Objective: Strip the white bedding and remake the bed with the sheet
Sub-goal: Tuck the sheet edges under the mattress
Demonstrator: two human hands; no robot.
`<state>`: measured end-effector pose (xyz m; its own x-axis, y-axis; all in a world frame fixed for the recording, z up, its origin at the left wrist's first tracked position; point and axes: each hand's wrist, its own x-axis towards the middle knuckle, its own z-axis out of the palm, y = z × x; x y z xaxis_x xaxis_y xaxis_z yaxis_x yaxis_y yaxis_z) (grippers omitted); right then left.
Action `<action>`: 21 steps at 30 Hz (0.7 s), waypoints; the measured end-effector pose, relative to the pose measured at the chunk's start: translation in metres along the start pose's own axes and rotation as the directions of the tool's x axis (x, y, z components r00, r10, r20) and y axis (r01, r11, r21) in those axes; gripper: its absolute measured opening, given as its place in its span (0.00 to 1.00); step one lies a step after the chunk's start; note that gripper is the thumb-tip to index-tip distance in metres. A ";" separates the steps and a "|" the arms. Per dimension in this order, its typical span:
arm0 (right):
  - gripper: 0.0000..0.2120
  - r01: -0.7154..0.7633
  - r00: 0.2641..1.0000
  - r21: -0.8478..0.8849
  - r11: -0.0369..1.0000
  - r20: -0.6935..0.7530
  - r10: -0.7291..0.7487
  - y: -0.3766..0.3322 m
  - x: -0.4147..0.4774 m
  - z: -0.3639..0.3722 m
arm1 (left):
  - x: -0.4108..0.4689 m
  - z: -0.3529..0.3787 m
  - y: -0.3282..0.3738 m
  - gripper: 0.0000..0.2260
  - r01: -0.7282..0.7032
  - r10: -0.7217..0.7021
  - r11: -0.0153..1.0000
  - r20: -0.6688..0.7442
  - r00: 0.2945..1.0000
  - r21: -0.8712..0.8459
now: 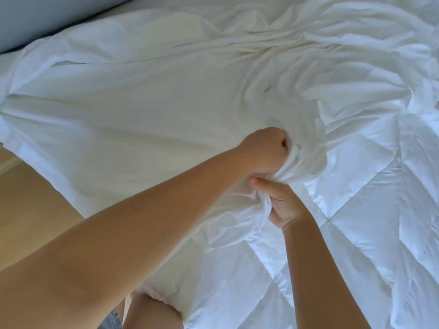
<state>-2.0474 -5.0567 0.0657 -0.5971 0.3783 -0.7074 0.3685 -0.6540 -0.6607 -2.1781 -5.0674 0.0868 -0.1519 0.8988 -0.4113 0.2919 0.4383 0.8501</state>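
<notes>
Where the pale wooden floor (31,210) shows at the far left, under a strip of grey-blue surface (35,17) in the top corner, the loose edge of a smooth white cotton sheet (142,96) hangs out over the boards. From there the sheet stretches rightward across the left and middle of the view. Its taut span runs roughly left to right, and its long creases all converge on a gathered bunch near the centre. Further folds fan away from that bunch toward the upper right.

The left hand (266,153), on a bare forearm that rises from the lower left corner, is closed into a tight fist around the bunch, with fabric spilling out on its right side. Just below it and touching it, the right hand (282,203) pinches a lower fold of the same sheet. Its thumb lies across the cloth and points left, and its fingers are buried in the folds, so how far they curl cannot be told.

At the bottom, left of centre, a bare knee (152,312) and a scrap of blue denim (112,320) show beside the sheet's drooping lower corner. Right of the hands, a white quilted duvet (380,210) with stitched square panels lies rumpled under the sheet and fills the right side of the view.
</notes>
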 end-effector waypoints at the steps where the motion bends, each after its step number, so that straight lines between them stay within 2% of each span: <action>1: 0.15 0.005 1.000 0.024 1.000 0.029 -0.005 -0.002 0.002 0.000 | 0.002 0.003 0.008 0.10 -0.048 0.047 0.998 0.023 0.999 0.036; 2: 0.17 0.014 0.998 0.056 0.998 0.066 -0.018 -0.003 0.004 0.001 | 0.002 0.004 0.014 0.10 -0.077 0.076 0.996 0.040 0.996 0.043; 4: 0.21 0.041 0.995 0.104 0.994 0.088 -0.050 -0.004 0.007 0.002 | 0.000 -0.001 0.016 0.09 -0.081 0.084 0.995 0.043 0.996 -0.056; 6: 0.21 0.082 0.990 0.166 0.983 0.099 -0.099 0.002 0.009 0.000 | -0.007 -0.010 0.005 0.08 -0.029 0.026 0.973 -0.017 1.000 -0.227; 7: 0.20 0.106 0.982 0.212 0.972 0.128 -0.136 0.005 0.010 0.000 | -0.012 -0.012 -0.006 0.09 0.011 -0.025 0.967 -0.054 0.998 -0.255; 8: 0.19 0.130 0.970 0.261 0.957 0.165 -0.176 0.007 0.010 -0.001 | -0.017 -0.014 -0.018 0.10 0.068 -0.089 0.977 -0.093 0.992 -0.204; 9: 0.19 0.148 0.958 0.310 0.939 0.192 -0.214 0.009 0.011 -0.001 | -0.023 -0.015 -0.032 0.13 0.163 -0.172 0.983 -0.121 0.978 -0.078; 11: 0.23 0.136 0.950 0.393 0.909 0.208 -0.232 0.010 0.012 -0.001 | -0.038 -0.014 -0.059 0.26 0.406 -0.391 0.900 -0.116 0.913 0.161; 12: 0.23 0.117 0.954 0.408 0.906 0.208 -0.217 0.010 0.013 -0.001 | -0.043 -0.014 -0.068 0.34 0.493 -0.488 0.853 -0.074 0.870 0.171; 14: 0.21 0.083 0.959 0.355 0.931 0.225 -0.171 0.010 0.014 -0.001 | -0.044 -0.018 -0.071 0.40 0.583 -0.581 0.812 0.082 0.810 -0.005; 15: 0.20 0.058 0.966 0.303 0.951 0.222 -0.130 0.009 0.013 0.000 | -0.040 -0.019 -0.069 0.38 0.597 -0.578 0.796 0.170 0.798 -0.097; 17: 0.19 0.014 0.975 0.237 0.971 0.213 -0.066 0.007 0.013 0.001 | -0.027 -0.017 -0.059 0.27 0.576 -0.515 0.795 0.291 0.806 -0.190; 19: 0.12 0.032 0.979 0.217 0.976 0.189 -0.074 0.006 0.010 0.001 | -0.016 -0.014 -0.043 0.16 0.511 -0.442 0.839 0.314 0.840 -0.188; 21: 0.10 0.055 0.989 0.194 0.979 0.123 -0.080 0.009 0.005 0.000 | -0.006 -0.017 -0.028 0.11 0.443 -0.379 0.878 0.300 0.875 -0.183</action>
<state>-2.0472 -5.0604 0.0561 -0.7073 0.3461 -0.6164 0.1899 -0.7469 -0.6372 -2.2010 -5.0855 0.0706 0.0393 0.6231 -0.7811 0.0162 0.7812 0.6240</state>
